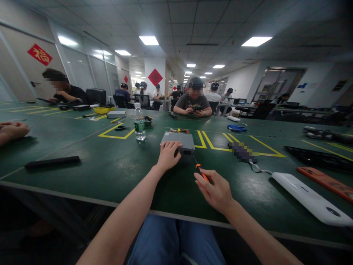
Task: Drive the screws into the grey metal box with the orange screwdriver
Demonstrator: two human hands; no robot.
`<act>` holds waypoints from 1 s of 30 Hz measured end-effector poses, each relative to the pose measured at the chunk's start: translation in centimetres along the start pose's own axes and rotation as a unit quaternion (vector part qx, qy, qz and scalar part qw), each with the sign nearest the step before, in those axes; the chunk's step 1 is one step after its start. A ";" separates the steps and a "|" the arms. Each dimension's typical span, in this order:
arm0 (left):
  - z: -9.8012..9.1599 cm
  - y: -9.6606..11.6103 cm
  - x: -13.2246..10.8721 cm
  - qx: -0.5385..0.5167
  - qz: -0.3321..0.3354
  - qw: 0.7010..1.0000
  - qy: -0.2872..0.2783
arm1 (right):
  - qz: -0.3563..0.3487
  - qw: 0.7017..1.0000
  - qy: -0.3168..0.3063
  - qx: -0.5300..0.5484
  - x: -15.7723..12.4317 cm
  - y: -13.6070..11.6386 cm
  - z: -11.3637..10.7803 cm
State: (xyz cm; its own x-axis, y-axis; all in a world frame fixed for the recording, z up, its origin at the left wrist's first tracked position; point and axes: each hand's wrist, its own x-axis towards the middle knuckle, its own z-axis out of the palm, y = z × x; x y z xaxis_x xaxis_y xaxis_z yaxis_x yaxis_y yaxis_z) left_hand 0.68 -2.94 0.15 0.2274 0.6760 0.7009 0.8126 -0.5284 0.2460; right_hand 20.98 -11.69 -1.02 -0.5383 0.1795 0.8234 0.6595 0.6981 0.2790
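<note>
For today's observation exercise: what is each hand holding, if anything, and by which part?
The right hand holds a screwdriver by its orange handle, tip toward the grey box. The left hand rests on the box's near edge, steadying it.

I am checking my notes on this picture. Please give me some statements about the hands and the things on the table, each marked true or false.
1. The left hand rests on the grey box. True.
2. The right hand holds a pen. False: it holds an orange-handled screwdriver.
3. The water bottle lies on its side. False: it stands upright.
4. The screwdriver's tip points toward the grey box. True.
</note>
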 end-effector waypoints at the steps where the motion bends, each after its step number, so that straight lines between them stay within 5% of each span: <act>1: 0.0 0.0 0.0 -0.002 0.001 1.000 0.001 | 0.002 1.000 -0.004 -0.004 0.0 0.0 0.0; 8: -0.2 0.0 0.0 -0.002 0.005 1.000 -0.002 | -0.011 0.998 -0.061 0.012 -0.1 -0.5 0.4; 14: -0.2 -0.1 0.0 -0.005 0.012 1.000 0.004 | -0.030 1.000 -0.005 0.003 0.2 -0.2 0.3; 24: -0.1 0.1 0.1 -0.006 0.001 1.000 0.006 | -0.052 0.997 -0.052 0.025 0.5 -0.6 0.0; 30: -0.4 0.2 0.1 -0.008 0.001 1.000 0.003 | -0.034 0.999 -0.009 0.029 0.6 -0.2 0.0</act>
State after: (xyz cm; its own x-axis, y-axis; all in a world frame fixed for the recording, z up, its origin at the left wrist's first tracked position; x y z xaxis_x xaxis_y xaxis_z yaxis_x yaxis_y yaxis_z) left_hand 0.69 -3.14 0.55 0.2250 0.6724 0.7051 0.8040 -0.5370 0.2555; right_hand 20.50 -11.73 -0.64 -0.5901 0.1431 0.7946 0.5904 0.7478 0.3037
